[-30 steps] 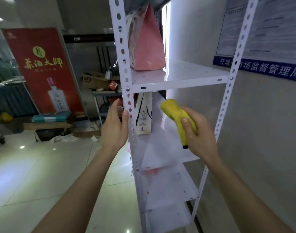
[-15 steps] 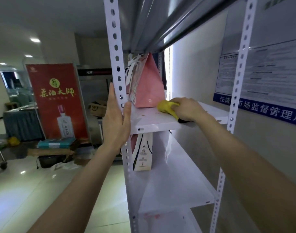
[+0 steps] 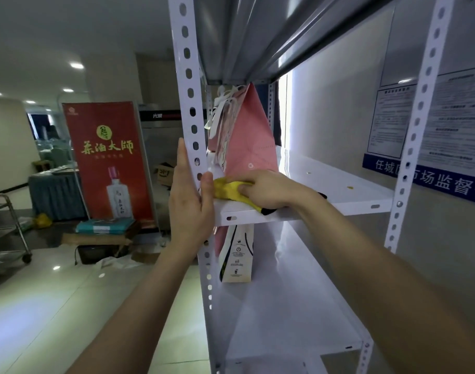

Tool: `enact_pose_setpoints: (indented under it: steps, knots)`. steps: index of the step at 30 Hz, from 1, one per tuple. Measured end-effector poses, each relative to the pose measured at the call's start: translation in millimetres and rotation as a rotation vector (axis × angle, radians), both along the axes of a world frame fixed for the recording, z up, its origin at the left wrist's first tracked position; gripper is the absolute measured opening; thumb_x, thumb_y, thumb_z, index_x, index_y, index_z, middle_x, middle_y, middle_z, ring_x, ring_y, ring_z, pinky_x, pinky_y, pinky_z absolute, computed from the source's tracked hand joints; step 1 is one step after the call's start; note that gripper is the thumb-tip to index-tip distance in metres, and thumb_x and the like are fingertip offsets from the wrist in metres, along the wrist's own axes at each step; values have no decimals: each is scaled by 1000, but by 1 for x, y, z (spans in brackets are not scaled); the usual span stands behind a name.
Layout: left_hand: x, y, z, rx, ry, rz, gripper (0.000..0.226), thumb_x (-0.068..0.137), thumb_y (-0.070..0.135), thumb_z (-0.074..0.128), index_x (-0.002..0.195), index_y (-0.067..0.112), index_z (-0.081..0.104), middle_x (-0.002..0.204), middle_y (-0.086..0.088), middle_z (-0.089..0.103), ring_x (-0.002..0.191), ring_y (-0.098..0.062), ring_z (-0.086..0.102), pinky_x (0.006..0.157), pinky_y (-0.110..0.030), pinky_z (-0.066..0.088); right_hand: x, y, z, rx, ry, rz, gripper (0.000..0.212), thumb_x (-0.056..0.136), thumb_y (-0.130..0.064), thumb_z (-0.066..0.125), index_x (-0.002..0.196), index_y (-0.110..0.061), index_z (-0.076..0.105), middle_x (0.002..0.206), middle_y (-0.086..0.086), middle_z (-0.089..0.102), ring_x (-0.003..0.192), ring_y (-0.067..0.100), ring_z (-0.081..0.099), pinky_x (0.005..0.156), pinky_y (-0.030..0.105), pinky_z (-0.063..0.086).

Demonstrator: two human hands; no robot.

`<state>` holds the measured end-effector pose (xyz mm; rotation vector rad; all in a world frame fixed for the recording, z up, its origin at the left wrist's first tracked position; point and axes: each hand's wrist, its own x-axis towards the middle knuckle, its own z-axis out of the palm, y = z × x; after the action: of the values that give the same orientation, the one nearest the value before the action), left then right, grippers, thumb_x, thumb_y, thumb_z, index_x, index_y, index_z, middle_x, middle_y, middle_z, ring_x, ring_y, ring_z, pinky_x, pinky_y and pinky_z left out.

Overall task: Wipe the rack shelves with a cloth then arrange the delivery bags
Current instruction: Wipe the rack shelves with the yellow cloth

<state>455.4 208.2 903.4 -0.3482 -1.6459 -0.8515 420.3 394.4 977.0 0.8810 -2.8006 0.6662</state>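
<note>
Head view: the right hand (image 3: 268,188) clutches a yellow cloth (image 3: 229,190) down on the white shelf (image 3: 339,184), at its 9 o'clock end, just 6 o'clock of the pink bag (image 3: 247,147). The left hand (image 3: 190,209) clasps the rack upright (image 3: 182,90), thumb round its front. A white bag (image 3: 236,257) stands one shelf down.

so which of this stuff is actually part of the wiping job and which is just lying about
Part of the job: yellow cloth in the right hand, the shelf under it, rack post held by the left hand, pink bag, white bag on the shelf below.
Just lying about: red banner, cardboard box, metal trolley, wall notice.
</note>
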Motion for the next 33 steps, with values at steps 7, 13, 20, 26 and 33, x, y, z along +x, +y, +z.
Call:
enact_pose_setpoints:
  steps: [7,13,20,26,33]
  knots:
    - [4,-1,0,20,-36,-16,65,114,49,40,170,46,7,174,20,25,157,-3,32,123,-26,30,4,72,7,-32,-113,61,35,106,-41,54,129,-66,60,135,-27,61,121,4,56,97,20,41]
    - [-4,-2,-2,20,-4,22,64,115,49,41,169,48,6,176,16,22,159,-1,25,122,-11,24,-19,17,14,71,-60,-37,47,104,-48,41,150,-45,52,159,-1,49,141,26,46,110,33,38]
    - [-3,-3,-4,0,16,95,66,115,49,41,171,40,7,173,2,33,153,-22,44,117,-50,46,-2,-12,-2,-49,-46,95,43,106,-37,43,147,-49,53,146,-4,60,115,22,62,83,23,52]
    - [-1,-3,-2,50,-14,116,68,111,56,45,170,37,15,161,4,50,124,-36,67,95,-59,59,8,55,-7,-158,-65,79,46,99,-32,51,114,-74,62,123,-34,57,116,4,50,82,6,35]
    - [8,30,4,-136,196,602,62,104,19,56,163,12,37,151,-14,43,136,-29,44,115,-45,38,-16,151,-5,-146,-90,-264,42,101,-33,53,130,-63,61,148,-7,56,94,4,54,69,17,36]
